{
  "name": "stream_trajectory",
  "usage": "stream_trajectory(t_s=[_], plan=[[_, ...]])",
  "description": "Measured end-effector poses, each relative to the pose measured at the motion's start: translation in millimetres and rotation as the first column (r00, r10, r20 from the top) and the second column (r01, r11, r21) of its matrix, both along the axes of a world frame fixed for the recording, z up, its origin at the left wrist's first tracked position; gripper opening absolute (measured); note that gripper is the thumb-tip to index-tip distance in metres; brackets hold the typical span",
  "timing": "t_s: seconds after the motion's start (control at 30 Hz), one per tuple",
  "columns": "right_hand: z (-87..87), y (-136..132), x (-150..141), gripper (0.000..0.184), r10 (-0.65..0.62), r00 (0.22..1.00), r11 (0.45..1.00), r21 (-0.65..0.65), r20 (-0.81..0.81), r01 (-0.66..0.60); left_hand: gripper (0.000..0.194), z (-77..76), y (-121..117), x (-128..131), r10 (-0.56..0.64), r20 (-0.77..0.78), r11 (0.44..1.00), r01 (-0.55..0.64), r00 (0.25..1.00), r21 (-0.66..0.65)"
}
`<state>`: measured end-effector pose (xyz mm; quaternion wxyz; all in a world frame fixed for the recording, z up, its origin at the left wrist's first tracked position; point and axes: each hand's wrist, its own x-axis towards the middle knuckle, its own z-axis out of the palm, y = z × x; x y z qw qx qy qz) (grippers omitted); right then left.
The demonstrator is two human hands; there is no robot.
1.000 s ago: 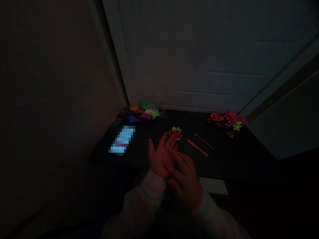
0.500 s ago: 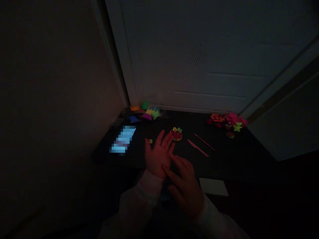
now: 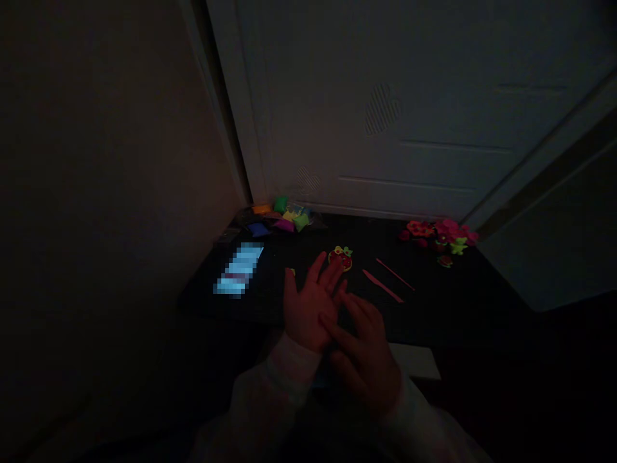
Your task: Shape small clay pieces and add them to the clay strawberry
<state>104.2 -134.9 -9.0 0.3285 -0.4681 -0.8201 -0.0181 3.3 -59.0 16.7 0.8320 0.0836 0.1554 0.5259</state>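
Left fingers (image 3: pixel 315 265) spread, partly hiding red disc (image 3: pixel 347 260), right fingers (image 3: pixel 339 330) parted, seemingly touching palm (image 3: pixel 307 316), 2 pink tools (image 3: pixel 383 286) nearby

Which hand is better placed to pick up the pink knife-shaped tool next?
Probably the right hand: it is palm-down, on the same side as the pink knife-shaped tool. The left hand is farther left and turned palm-up.

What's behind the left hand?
Behind the left hand, a round red piece shows, partly covered; a yellow bit peeks out by the thumb. Whatever lies behind the palm is hidden.
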Motion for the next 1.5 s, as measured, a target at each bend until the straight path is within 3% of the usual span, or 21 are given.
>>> stream_trajectory(t_s=[0.13,0.27,0.4,0.53,0.67,0.77,0.9,1.03,1.17,1.3,1.43,1.5], plan=[[1.3,-1.4,-0.7,0.042,0.053,0.999,0.999,0.006,0.004,-0.053,0.062,2.1,-1.1,0.3,-0.017,0.006,1.000,0.017,1.000,0.001],[1.2,-0.7,-1.9,0.040,-0.005,1.000,1.000,0.007,-0.002,0.005,0.062,4.7,-2.4,0.2,-0.039,0.023,0.999,0.039,0.999,-0.003],[3.0,-1.5,-3.9,0.042,0.055,0.998,0.998,0.020,0.006,-0.055,0.063,7.5,-3.6,-0.3,-0.051,0.010,0.998,0.051,0.999,-0.023],[5.3,-3.1,-4.4,0.043,-0.004,1.000,1.000,0.020,0.004,0.004,0.064,7.5,-4.3,-0.1,-0.069,0.023,0.997,0.069,0.997,-0.023],[4.3,-5.3,-4.3,0.045,0.056,0.998,0.998,0.028,0.020,-0.056,0.063,6.0,-5.3,0.7,-0.086,0.040,0.996,0.086,0.996,0.000],[2.1,-5.4,-4.0,0.045,-0.003,1.000,1.000,0.024,0.022,0.002,0.063,5.6,-6.4,1.1,-0.086,0.047,0.996,0.086,0.995,0.008],[1.6,-5.0,-3.7,0.050,0.031,0.998,0.999,0.025,0.052,-0.032,0.062,6.2,-7.0,0.6,-0.098,0.042,0.995,0.097,0.994,0.007],[3.0,-4.5,-2.4,0.046,-0.056,0.997,0.998,0.029,0.050,0.055,0.062,6.8,-7.9,-0.1,-0.099,0.049,0.995,0.099,0.994,-0.002],[4.4,-4.8,-2.2,0.051,0.018,0.994,0.999,0.033,0.104,-0.021,0.061,7.0,-7.7,0.2,-0.120,0.057,0.992,0.122,0.991,-0.031],[3.9,-4.2,-1.9,0.048,-0.089,0.991,0.996,0.037,0.098,0.086,0.061,5.4,-6.7,0.8,-0.128,0.077,0.989,0.133,0.989,-0.058],[3.2,-5.0,-2.7,0.051,-0.006,0.991,0.999,0.036,0.130,0.001,0.061,3.3,-6.2,1.1,-0.136,0.068,0.989,0.140,0.988,-0.056],[3.2,-5.2,-2.6,0.049,-0.069,0.990,0.997,0.038,0.126,0.065,0.061,2.6,-6.7,1.4,-0.141,0.062,0.988,0.145,0.988,-0.061]])
